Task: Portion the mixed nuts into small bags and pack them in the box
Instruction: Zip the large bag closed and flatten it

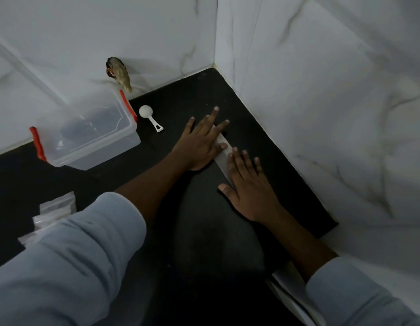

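A small pale bag (222, 158) lies flat on the black counter (199, 220), mostly covered by my hands. My left hand (199, 143) presses on its far end with straight, spread fingers. My right hand (247, 184) lies flat on its near end, fingers straight. A clear plastic box (86, 132) with red clips stands open at the left. A white scoop (149, 116) lies between the box and my left hand. A bag of mixed nuts (119, 72) leans against the back wall.
Several empty clear bags (52, 212) lie at the left edge, partly hidden by my left sleeve. White marble-patterned walls (321, 114) close off the back and right side. A white object (291, 288) sits under my right forearm.
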### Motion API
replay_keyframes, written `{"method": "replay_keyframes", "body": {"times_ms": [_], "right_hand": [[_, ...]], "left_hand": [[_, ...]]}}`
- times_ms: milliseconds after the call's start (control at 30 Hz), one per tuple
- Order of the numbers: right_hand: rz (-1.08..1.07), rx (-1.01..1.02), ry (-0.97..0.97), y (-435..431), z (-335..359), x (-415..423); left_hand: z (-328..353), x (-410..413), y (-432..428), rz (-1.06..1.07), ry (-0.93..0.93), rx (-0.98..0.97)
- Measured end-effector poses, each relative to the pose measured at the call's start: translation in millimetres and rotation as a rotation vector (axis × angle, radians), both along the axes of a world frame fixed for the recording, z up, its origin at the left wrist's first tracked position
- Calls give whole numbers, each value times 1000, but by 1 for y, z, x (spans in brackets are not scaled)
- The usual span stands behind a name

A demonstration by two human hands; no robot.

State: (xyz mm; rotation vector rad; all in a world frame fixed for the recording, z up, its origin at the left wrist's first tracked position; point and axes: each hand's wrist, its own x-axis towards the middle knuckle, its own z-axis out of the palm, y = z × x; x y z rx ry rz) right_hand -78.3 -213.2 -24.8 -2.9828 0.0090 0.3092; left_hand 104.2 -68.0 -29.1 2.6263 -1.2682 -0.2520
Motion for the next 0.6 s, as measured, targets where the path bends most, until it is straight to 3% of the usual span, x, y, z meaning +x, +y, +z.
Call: {"method": "replay_keyframes", "body": {"times_ms": [100,167,333,600], "right_hand": [[-38,91,19,-2,9,1],[9,42,-18,-3,15,0],[97,-28,-218,8,26,5],[324,163,-365,78,56,63]], "left_hand": [[4,-3,2,-2,3,4],[9,-8,8,21,-11,-6],[19,-32,45,-21,-218,63],[41,-83,147,240,-309,70]]}}
